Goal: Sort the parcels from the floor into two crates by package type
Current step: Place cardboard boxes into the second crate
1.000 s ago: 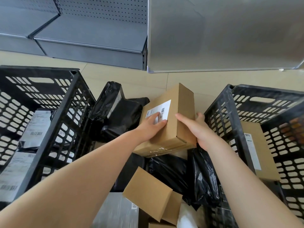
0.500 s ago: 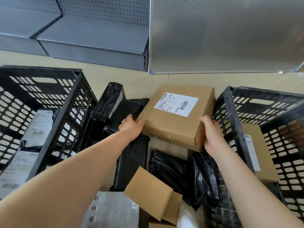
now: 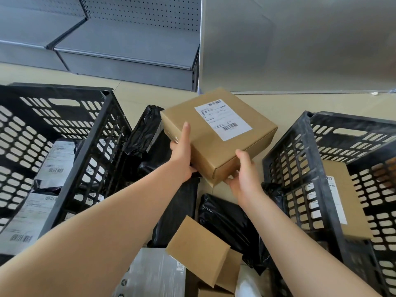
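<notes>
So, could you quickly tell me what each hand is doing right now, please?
Left hand: holding the cardboard box by its left side.
Right hand: holding the same box at its near corner.

Ahead of me: grey metal shelving (image 3: 128, 50) with pegboard back, a plain metal panel (image 3: 300, 43) beside it, on beige floor (image 3: 278, 103).

Floor (image 3: 300, 103): beige tile, visible joints. Rear left: grey metal shelving (image 3: 132, 43), perforated back panel (image 3: 145, 11), bottom shelf bare, base resting on floor. Rear right: plain grey metal panel (image 3: 300, 43), upright, lower edge at floor. Lighting even, diffuse.
</notes>
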A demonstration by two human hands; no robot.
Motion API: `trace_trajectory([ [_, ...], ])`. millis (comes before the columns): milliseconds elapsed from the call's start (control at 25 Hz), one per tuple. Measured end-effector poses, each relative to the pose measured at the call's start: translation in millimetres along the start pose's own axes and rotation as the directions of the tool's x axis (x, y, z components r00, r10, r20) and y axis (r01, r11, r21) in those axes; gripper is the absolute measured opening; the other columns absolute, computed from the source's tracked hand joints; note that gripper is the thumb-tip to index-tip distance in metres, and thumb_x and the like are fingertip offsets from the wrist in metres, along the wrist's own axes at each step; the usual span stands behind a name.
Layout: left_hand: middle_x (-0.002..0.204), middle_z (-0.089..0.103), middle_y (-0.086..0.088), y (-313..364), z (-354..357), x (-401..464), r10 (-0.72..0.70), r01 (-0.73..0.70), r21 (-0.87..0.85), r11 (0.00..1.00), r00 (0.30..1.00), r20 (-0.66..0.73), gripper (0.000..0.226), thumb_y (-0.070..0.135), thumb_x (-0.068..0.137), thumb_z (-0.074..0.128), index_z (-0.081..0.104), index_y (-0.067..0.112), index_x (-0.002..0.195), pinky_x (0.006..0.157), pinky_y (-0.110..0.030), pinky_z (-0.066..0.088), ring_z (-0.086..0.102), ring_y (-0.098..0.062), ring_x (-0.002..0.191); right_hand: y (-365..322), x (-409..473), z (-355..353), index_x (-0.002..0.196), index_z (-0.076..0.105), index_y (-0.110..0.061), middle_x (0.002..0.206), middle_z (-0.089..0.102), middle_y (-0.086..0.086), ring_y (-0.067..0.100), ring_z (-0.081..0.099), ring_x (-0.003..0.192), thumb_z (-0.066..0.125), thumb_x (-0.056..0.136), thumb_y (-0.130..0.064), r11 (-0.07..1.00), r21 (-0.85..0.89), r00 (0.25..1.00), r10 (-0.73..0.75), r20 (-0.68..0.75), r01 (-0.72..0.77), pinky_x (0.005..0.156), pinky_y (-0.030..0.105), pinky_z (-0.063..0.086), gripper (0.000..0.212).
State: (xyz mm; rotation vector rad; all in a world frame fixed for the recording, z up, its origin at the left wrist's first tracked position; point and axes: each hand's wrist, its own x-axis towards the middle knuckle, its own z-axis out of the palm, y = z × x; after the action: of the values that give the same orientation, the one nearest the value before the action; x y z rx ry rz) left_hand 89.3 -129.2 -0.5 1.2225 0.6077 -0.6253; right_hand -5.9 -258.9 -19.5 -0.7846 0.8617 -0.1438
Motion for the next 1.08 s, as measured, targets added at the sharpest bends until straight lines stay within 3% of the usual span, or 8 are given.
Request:
trace_trajectory([
  [80, 0.138, 0.052, 0.002, 0, 0, 1, 0.098, -0.097, 0.026, 0.995, 0.994, -0.044, 0.123, 0.073, 0.043, 0.073, 0.021, 0.043, 0.15, 0.102, -0.054, 0.046, 0.057, -0.026, 0.119, 6, -3, 2, 0.141, 0.041, -0.023, 0.132, 0.059, 0.01, 0.028, 0.062, 0.117, 0.065, 0.091, -0.03, 0.997, -0.059, 0.997, 0.049, 0.053, -0.046, 0.085, 0.055, 0.058, 0.056],
  [200, 0.132, 0.056, 0.001, 1, -8, 5, 0.209, -0.205, 0.056, 0.977, 0.975, -0.072, 0.112, 0.06, 0.054, 0.075, 0.022, 0.038, 0.15, 0.101, -0.048, 0.049, 0.06, -0.023, 0.113, 10, -4, 3, 0.147, 0.035, -0.024, 0.135, 0.054, 0.006, 0.027, 0.057, 0.121, 0.067, 0.092, -0.034, 0.98, -0.176, 0.993, 0.101, 0.062, -0.089, 0.091, 0.056, 0.055, 0.065],
  [320, 0.126, 0.059, -0.001, 10, -16, 10, 0.245, -0.237, 0.089, 0.967, 0.966, -0.084, 0.095, 0.05, 0.068, 0.07, 0.026, 0.032, 0.15, 0.098, -0.049, 0.05, 0.062, -0.024, 0.108, 3, 2, -2, 0.155, 0.021, -0.028, 0.147, 0.045, 0.003, 0.03, 0.05, 0.13, 0.072, 0.084, -0.053, 0.945, -0.317, 0.997, 0.07, -0.025, -0.075, 0.098, 0.058, 0.049, 0.091],
  [480, 0.122, 0.064, -0.002, 16, -27, 10, 0.232, -0.227, 0.148, 0.963, 0.973, -0.015, 0.082, 0.049, 0.071, 0.067, 0.035, 0.033, 0.145, 0.094, -0.05, 0.053, 0.066, -0.027, 0.105, -25, 8, -15, 0.157, 0.022, -0.028, 0.154, 0.039, 0.002, 0.03, 0.046, 0.134, 0.069, 0.078, -0.068, 0.915, -0.395, 0.989, 0.027, -0.147, -0.084, 0.097, 0.054, 0.049, 0.1],
  [640, 0.118, 0.069, -0.004, 29, -27, 1, 0.195, -0.199, 0.159, 0.967, 0.98, 0.043, 0.064, 0.049, 0.076, 0.066, 0.047, 0.031, 0.134, 0.09, -0.052, 0.055, 0.07, -0.029, 0.103, -47, 4, -20, 0.156, 0.027, -0.027, 0.153, 0.042, -0.001, 0.022, 0.046, 0.134, 0.068, 0.083, -0.061, 0.892, -0.442, 0.969, -0.185, -0.163, 0.096, 0.111, 0.048, 0.04, 0.09],
  [760, 0.119, 0.071, -0.004, 47, -14, -11, 0.228, -0.246, 0.158, 0.956, 0.966, 0.123, 0.065, 0.049, 0.076, 0.066, 0.05, 0.027, 0.134, 0.09, -0.051, 0.057, 0.072, -0.028, 0.102, -65, -13, -15, 0.139, 0.047, -0.02, 0.131, 0.06, -0.002, 0.01, 0.058, 0.108, 0.077, 0.084, -0.042, 0.86, -0.446, 0.937, -0.33, -0.116, 0.248, 0.09, 0.031, 0.047, 0.066],
  [880, 0.116, 0.073, -0.003, 65, 1, -28, 0.278, -0.301, 0.142, 0.943, 0.947, 0.161, 0.06, 0.05, 0.083, 0.064, 0.053, 0.023, 0.136, 0.089, -0.05, 0.057, 0.073, -0.026, 0.1, -97, -30, -16, 0.126, 0.051, -0.017, 0.12, 0.063, -0.001, 0.008, 0.06, 0.102, 0.081, 0.082, -0.037, 0.825, -0.439, 0.892, -0.44, -0.105, 0.356, 0.087, 0.031, 0.049, 0.058],
  [1080, 0.114, 0.071, -0.002, 70, 52, -67, 0.325, -0.358, 0.187, 0.915, 0.927, 0.185, 0.045, 0.049, 0.099, 0.049, 0.055, 0.02, 0.132, 0.088, -0.046, 0.058, 0.071, -0.022, 0.1, -159, -58, -39, 0.115, 0.054, -0.023, 0.122, 0.062, -0.001, 0.016, 0.063, 0.108, 0.081, 0.074, -0.051, 0.769, -0.403, 0.811, -0.576, -0.102, 0.496, 0.092, 0.037, 0.054, 0.056],
])
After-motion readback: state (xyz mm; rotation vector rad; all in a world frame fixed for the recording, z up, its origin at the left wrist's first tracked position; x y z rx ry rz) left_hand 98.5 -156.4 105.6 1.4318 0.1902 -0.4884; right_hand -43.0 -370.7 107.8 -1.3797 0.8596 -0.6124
